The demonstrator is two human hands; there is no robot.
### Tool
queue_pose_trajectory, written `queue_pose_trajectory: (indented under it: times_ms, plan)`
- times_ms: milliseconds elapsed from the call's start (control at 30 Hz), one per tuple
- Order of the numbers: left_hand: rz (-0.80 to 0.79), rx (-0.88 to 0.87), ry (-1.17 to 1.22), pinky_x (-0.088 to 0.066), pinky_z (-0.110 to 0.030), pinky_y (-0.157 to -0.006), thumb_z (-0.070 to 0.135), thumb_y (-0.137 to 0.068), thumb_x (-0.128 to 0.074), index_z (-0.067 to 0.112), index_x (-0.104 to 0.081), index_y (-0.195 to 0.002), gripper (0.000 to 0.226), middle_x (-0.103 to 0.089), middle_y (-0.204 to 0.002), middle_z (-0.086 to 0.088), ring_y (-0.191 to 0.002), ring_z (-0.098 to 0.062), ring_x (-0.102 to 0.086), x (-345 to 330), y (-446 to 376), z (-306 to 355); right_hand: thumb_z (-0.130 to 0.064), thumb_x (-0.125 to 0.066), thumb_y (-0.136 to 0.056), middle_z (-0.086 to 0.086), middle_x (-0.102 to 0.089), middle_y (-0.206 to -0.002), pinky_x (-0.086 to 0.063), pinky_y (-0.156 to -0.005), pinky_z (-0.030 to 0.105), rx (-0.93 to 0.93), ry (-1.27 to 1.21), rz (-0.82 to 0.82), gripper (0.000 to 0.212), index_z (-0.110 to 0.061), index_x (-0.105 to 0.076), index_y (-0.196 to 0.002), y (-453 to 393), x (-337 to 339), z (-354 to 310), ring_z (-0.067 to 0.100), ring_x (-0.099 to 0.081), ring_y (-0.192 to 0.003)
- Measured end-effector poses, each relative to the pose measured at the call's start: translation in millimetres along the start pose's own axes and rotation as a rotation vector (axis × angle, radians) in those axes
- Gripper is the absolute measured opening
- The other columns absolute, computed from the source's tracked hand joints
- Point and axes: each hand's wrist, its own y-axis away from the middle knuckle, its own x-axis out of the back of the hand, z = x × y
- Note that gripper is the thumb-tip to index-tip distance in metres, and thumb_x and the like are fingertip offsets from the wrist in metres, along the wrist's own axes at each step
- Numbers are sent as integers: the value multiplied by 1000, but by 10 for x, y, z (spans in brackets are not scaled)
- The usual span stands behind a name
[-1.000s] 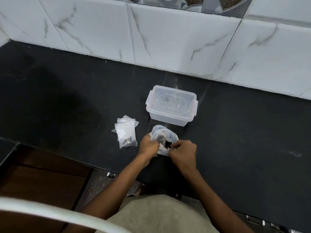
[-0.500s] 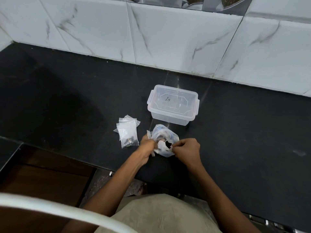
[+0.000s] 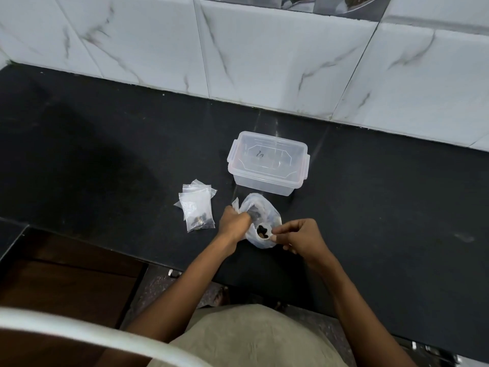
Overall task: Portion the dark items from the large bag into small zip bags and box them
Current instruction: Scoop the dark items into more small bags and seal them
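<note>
The large clear bag (image 3: 264,207) with dark items lies crumpled on the black counter, just in front of the box. My left hand (image 3: 234,223) grips its left side, fingers curled into the plastic where dark items (image 3: 254,213) show. My right hand (image 3: 299,237) pinches the rim of a small zip bag (image 3: 260,241), whose round open mouth shows a few dark items (image 3: 263,230) inside. A clear plastic box (image 3: 267,178) with its lid on stands behind. To the left lies a pile of small zip bags (image 3: 197,205), the top one holding dark items at its bottom.
A white marbled tile wall (image 3: 264,62) rises behind the counter. The counter's front edge (image 3: 119,249) runs close under my hands, with a brown cabinet below it. A white curved bar (image 3: 79,332) crosses the lower left.
The small zip bag's mouth now stands open and round in front of my right hand. My left hand's fingers have pushed further into the large bag.
</note>
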Motion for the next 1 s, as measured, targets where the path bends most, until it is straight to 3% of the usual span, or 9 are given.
queue_pose_trajectory:
  times_ms: [200, 500, 700, 800, 1000]
  plan:
    - [69, -33, -56, -56, -33, -77, 7, -76, -62, 15, -53, -113, 38, -64, -107, -4, -96, -21, -65, -38, -66, -32, 3, -84, -75, 9, -72, -65, -38, -41, 18, 2, 11, -95, 9, -3, -80, -81, 26, 126, 7, 9, -53, -47]
    - [71, -43, -68, -48, -26, -59, 9, -78, -66, 14, -53, -112, 36, -64, -103, -4, -87, -17, -64, -73, -41, -9, 3, -83, -74, 14, -74, -72, -36, -41, 18, 10, 66, -263, 11, -3, -81, -83, 33, 292, -8, 10, -53, -48]
    - [49, -71, -77, -47, -28, -63, 6, -75, -64, 13, -51, -110, 38, -61, -100, -3, -90, -18, -62, -57, -21, 17, 6, -83, -74, 18, -71, -71, -34, -39, 18, 29, 34, -190, 12, -4, -81, -81, 1, 367, -74, 12, -52, -47]
    - [46, -127, -63, -48, -30, -72, 9, -74, -75, 16, -47, -112, 49, -60, -103, 1, -96, -17, -62, -49, -40, -10, 6, -82, -74, 13, -71, -66, -33, -38, 18, 35, 2, -122, 11, -4, -81, -79, -2, 390, -123, 12, -50, -46]
    - [229, -414, -152, -49, -34, -91, 27, -70, -86, 24, -43, -107, 57, -52, -109, 3, -105, -18, -54, 16, 1, -153, 4, -81, -75, 19, -72, -71, -34, -39, 17, 61, -68, -5, 7, -1, -80, -80, 61, 373, -269, 11, -51, -47]
